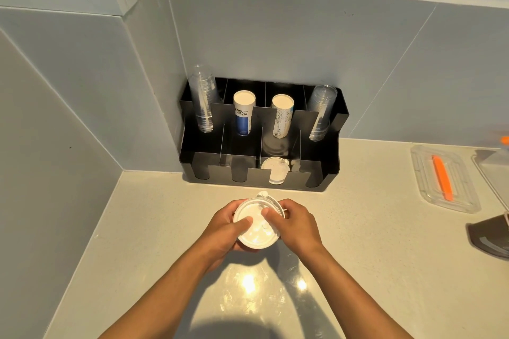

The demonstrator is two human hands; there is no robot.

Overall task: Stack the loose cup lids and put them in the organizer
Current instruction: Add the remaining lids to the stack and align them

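A stack of white cup lids is held between both hands just above the counter, in front of the organizer. My left hand cups its left side with the thumb on top. My right hand grips its right side with fingers on the top lid. The black organizer stands in the corner against the wall. One of its front compartments holds several clear lids, right of centre. Its back row holds two clear cup stacks and two paper cup stacks.
Pale counter runs along tiled walls at the back and left. A clear tray with an orange tool lies at the right. A dark object sits at the right edge.
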